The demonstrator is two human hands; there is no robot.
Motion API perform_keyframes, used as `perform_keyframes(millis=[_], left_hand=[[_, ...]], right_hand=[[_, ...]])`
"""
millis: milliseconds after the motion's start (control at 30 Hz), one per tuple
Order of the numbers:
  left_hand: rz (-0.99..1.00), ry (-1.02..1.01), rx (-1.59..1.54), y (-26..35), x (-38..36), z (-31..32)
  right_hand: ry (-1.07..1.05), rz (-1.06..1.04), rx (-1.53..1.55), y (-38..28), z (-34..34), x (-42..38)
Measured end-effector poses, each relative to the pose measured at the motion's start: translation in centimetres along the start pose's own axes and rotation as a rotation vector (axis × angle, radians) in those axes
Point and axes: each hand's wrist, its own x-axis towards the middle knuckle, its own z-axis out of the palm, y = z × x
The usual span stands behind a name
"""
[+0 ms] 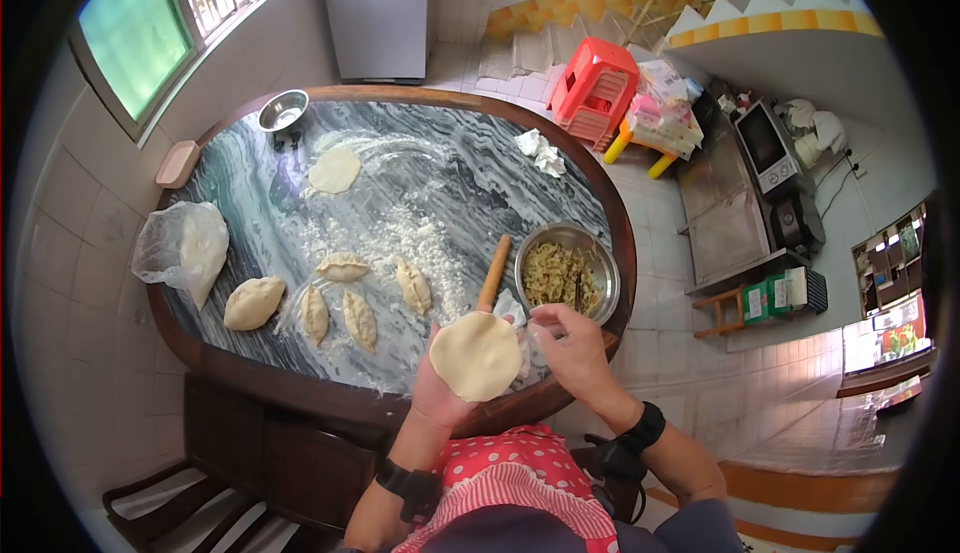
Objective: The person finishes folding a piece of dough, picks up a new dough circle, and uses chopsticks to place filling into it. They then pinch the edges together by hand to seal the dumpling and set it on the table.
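Note:
A round, flat dough wrapper (pixel 477 357) rests on the palm of my left hand (pixel 436 393), which supports it from below at the table's near edge. My right hand (pixel 572 351) is just right of the wrapper, fingers loosely bent and apart, with nothing visible in them. Beyond it stands a metal bowl (pixel 609 271) of shredded filling (pixel 553 275), with dark chopsticks (pixel 578 295) in it. A wooden rolling pin (pixel 494 271) lies beyond the wrapper. Several pleated dumplings (pixel 360 321) sit on the floured tabletop to the left.
Another flat wrapper (pixel 334 170) lies farther back on the marble table (pixel 480 173). A dough lump (pixel 254 303) and a plastic bag (pixel 190 243) are at the left. A small metal bowl (pixel 283 111) stands at the far left, crumpled tissue (pixel 540 152) at the far right.

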Motion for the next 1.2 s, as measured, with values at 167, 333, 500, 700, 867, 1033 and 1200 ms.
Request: perform_keyframes(millis=[167,333,500,700,867,1033,1200], left_hand=[[-0.293,0.022,-0.182,0.8,-0.1,-1.3],[-0.372,0.085,0.085,0.8,0.1,-2.2],[-0.435,-0.071,-0.096,1.0,0.1,-1.2],[-0.309,-0.009,0.137,2.5,-0.6,-1.8],[-0.432,0.097,0.244,3.4,-0.1,-0.9],[-0.429,0.164,0.304,3.1,0.4,-0.7],[-0.283,0.173,0.312,2.5,1.1,0.2]], right_hand=[[-0.194,-0.030,0.090,-2.3,0.4,1.8],[-0.553,0.121,0.122,-2.4,0.3,3.0],[-0.377,0.118,0.224,-2.3,1.4,2.7],[-0.342,0.131,0.198,-1.9,1.8,3.3],[-0.305,0.132,0.220,-1.0,2.5,3.4],[-0.249,0.183,0.238,-0.1,2.7,3.3],[-0.157,0.521,0.685,0.3,1.6,2.5]])
